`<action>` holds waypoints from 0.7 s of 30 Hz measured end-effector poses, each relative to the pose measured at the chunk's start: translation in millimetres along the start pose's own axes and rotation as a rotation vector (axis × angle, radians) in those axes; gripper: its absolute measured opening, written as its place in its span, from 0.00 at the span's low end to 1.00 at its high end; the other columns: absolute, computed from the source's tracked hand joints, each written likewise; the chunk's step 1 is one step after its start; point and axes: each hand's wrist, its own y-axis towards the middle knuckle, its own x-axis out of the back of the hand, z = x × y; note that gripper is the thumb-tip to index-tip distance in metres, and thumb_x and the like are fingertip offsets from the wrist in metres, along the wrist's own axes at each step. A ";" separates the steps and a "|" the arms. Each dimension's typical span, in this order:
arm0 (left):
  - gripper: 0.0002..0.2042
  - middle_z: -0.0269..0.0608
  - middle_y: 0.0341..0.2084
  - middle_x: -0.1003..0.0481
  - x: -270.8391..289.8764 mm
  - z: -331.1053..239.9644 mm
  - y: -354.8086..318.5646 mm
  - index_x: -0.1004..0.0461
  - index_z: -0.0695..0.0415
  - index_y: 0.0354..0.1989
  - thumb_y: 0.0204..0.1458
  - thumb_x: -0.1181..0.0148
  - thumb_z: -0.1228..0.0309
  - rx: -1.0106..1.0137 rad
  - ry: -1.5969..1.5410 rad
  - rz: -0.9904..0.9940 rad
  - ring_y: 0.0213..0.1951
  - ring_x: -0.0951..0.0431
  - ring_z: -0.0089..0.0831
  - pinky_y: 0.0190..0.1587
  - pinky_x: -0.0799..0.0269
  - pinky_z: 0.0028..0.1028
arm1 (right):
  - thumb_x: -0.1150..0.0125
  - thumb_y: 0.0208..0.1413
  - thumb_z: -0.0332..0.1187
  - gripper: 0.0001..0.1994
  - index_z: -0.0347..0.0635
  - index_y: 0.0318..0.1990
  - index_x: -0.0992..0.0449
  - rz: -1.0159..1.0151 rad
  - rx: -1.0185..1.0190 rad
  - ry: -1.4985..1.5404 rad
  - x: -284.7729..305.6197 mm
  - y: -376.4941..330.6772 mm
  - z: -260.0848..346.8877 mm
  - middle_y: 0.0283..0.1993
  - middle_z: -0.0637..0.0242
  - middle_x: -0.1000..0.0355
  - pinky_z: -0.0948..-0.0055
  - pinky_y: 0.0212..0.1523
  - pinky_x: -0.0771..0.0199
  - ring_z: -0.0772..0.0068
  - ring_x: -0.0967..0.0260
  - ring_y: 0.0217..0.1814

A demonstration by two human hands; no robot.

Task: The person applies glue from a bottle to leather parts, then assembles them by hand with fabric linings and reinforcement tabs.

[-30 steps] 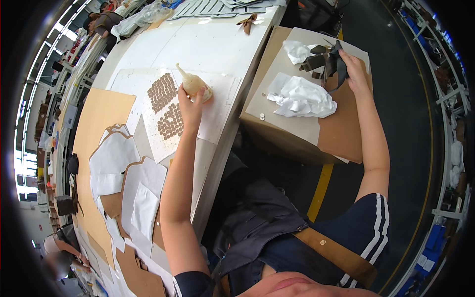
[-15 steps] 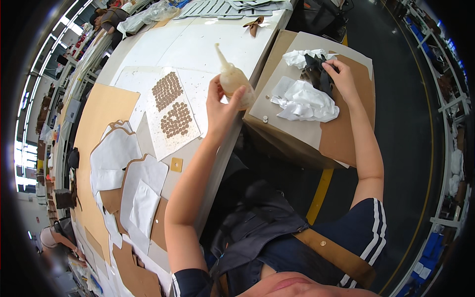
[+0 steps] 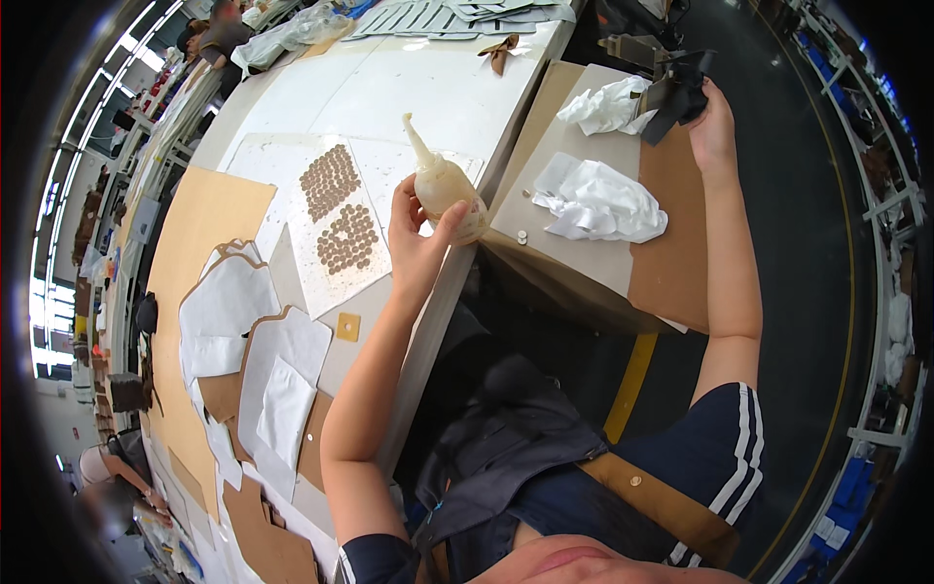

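My left hand [image 3: 418,243] is wrapped round a translucent, yellowish squeeze bottle [image 3: 446,185] with a long thin nozzle, tilted above the table's edge. My right hand [image 3: 716,131] grips a bunch of dark strips [image 3: 673,105], black and brownish, over the far right corner of a cardboard-topped box. The strips' exact kind cannot be made out. Crumpled white paper [image 3: 605,109] lies right beside the strips, and a second white wad [image 3: 608,200] rests nearer on the box. Left of the bottle, many small brown discs [image 3: 345,238] sit in two patches on a white sheet [image 3: 336,288].
The box [image 3: 676,277] stands against the white table's [image 3: 389,83] right side. White-and-brown cut panels [image 3: 277,360] overlap at the left, near a small yellow square [image 3: 347,326]. Pale flat pieces [image 3: 438,18] cover the table's far end. Another person [image 3: 226,39] is at the far left.
My right hand has lifted the dark strips away from the white paper, moving right and farther off. My left hand has brought the bottle slightly nearer and to the left.
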 end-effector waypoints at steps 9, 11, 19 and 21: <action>0.28 0.46 0.50 0.28 24.5 46.4 32.3 0.36 0.65 0.60 0.57 0.32 0.65 -0.038 0.038 -0.174 0.52 0.25 0.31 0.55 0.26 0.32 | 0.44 0.64 0.37 0.15 0.40 0.53 0.27 -0.015 -0.301 0.322 -29.3 -4.9 7.2 0.49 0.63 0.23 0.62 0.58 0.27 0.66 0.25 0.53; 0.27 0.47 0.50 0.28 26.5 57.9 39.4 0.38 0.63 0.61 0.58 0.33 0.66 -0.027 0.056 -0.235 0.53 0.25 0.32 0.57 0.27 0.32 | 0.42 0.63 0.36 0.15 0.39 0.53 0.27 0.027 -0.306 0.283 -31.5 -2.6 4.5 0.48 0.61 0.23 0.62 0.58 0.27 0.64 0.25 0.53; 0.30 0.50 0.53 0.35 24.6 96.8 44.6 0.38 0.68 0.61 0.56 0.31 0.64 -0.069 0.136 -0.289 0.56 0.31 0.38 0.58 0.32 0.35 | 0.52 0.55 0.20 0.22 0.19 0.58 0.35 0.174 -0.186 0.181 -58.3 8.7 -0.1 0.57 0.43 0.28 0.54 0.65 0.28 0.52 0.27 0.59; 0.30 0.48 0.53 0.33 21.9 97.8 41.5 0.41 0.67 0.63 0.58 0.33 0.66 -0.183 0.457 -0.340 0.51 0.27 0.32 0.54 0.27 0.30 | 0.53 0.53 0.19 0.25 0.19 0.61 0.38 0.197 -0.177 0.161 -78.8 16.5 -4.9 0.58 0.43 0.29 0.54 0.68 0.32 0.52 0.29 0.62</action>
